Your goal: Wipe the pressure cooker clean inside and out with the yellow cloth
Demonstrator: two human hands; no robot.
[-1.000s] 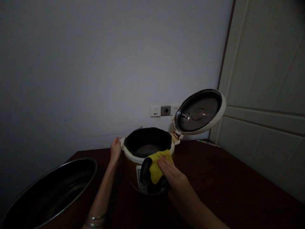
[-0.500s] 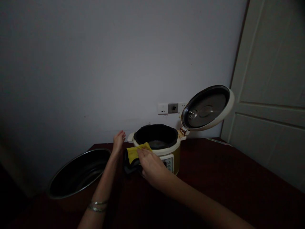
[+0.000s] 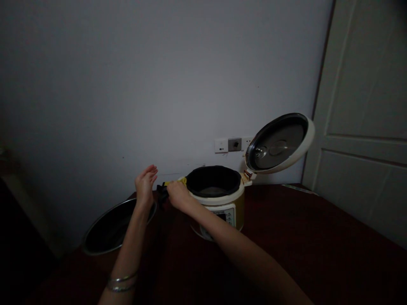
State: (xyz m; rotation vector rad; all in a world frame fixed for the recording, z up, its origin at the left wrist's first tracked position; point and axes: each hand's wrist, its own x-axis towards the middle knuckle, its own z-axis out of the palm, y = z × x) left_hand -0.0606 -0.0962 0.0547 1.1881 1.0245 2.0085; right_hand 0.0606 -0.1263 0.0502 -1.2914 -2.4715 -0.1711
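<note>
In the head view an electric pressure cooker with a white and gold body stands on the dark red table, its black inside bare to view. Its round lid is swung up at the right. My right hand grips a yellow and black cloth at the cooker's left rim. Raised just left of it, my left hand has its fingers extended and holds nothing. Under my left forearm lies a large dark pot with a silvery rim, partly covered by that arm.
Behind the cooker, wall sockets and a switch sit on the pale wall. A panelled door rises on the right. The dark red table extends to the front and right of the cooker.
My right hand has moved left with the cloth, from the cooker's front to its left side. My left hand has shifted left and slightly up. The view has turned a little.
</note>
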